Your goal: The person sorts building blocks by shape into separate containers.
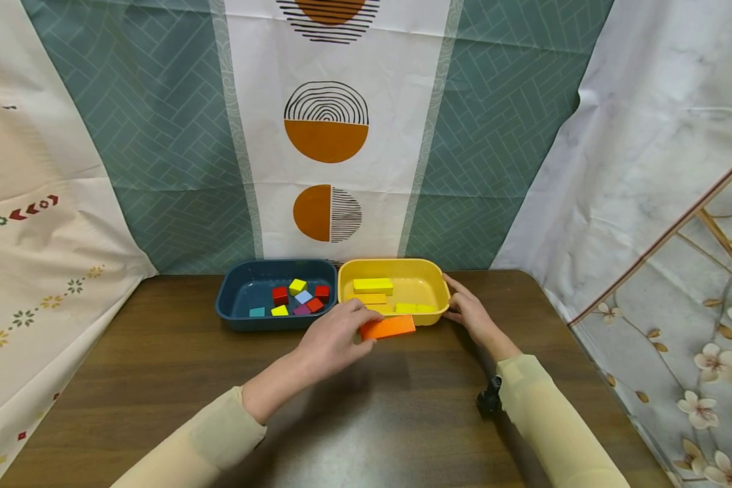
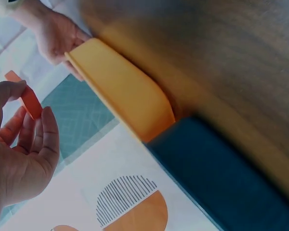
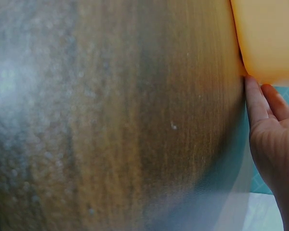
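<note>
My left hand (image 1: pixel 335 337) pinches an orange block (image 1: pixel 388 327) between thumb and fingers. In the head view the block overlaps the front rim of a yellow tray (image 1: pixel 423 264). The left wrist view shows the same orange block (image 2: pixel 31 102) from its side, above the tray's level. My right hand (image 1: pixel 472 315) is at the tray's right end, its fingers extended against the outer wall. In the right wrist view these fingers (image 3: pixel 256 98) touch the tray's lower corner. Inside the tray lie a long yellow block (image 1: pixel 373 286), an orange-yellow block (image 1: pixel 371 298) and smaller yellow pieces (image 1: pixel 415 308).
A dark blue tray (image 1: pixel 238 288) stands against the yellow tray's left side, holding several small cubes in red, yellow, blue, teal and purple. Both trays sit at the back of the brown wooden table (image 1: pixel 402 420). Patterned cloth (image 1: pixel 494 135) hangs right behind them.
</note>
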Motion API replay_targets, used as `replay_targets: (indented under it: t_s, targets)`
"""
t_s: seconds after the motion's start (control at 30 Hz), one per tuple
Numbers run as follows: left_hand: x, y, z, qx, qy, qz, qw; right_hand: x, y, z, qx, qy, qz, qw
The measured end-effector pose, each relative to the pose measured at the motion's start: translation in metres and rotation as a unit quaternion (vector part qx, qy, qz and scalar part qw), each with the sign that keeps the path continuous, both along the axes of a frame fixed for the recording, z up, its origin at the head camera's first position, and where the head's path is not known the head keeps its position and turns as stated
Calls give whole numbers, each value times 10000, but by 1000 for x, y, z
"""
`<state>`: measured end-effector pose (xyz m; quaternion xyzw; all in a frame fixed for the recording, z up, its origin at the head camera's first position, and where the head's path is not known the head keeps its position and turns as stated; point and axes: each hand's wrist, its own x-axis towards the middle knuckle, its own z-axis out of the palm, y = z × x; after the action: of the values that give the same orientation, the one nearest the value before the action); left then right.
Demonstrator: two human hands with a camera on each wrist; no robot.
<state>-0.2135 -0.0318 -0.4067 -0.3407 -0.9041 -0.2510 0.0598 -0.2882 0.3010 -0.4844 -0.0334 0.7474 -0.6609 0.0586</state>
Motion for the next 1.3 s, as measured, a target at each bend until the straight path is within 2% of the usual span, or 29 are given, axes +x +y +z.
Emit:
replay_targets:
  t_s: [0.13, 0.23, 0.6, 0.93, 1.3]
  targets:
    - [-4, 3, 7, -2, 137, 77, 9999, 5, -3, 11, -41, -55, 42, 10000]
    - [-8, 7, 12, 33, 246, 124, 9996, 6, -4, 13, -44, -51, 40, 10000]
    - [-26, 18, 27, -52, 347, 254, 9991, -7, 4, -13, 151, 74, -90, 9998]
    - [-40, 26, 40, -180, 325, 426, 9984, -8, 6, -14, 351, 103, -107, 9993]
    - [-57, 35, 42, -88, 266, 629, 9976, -6, 5, -10, 275, 77, -18, 9996]
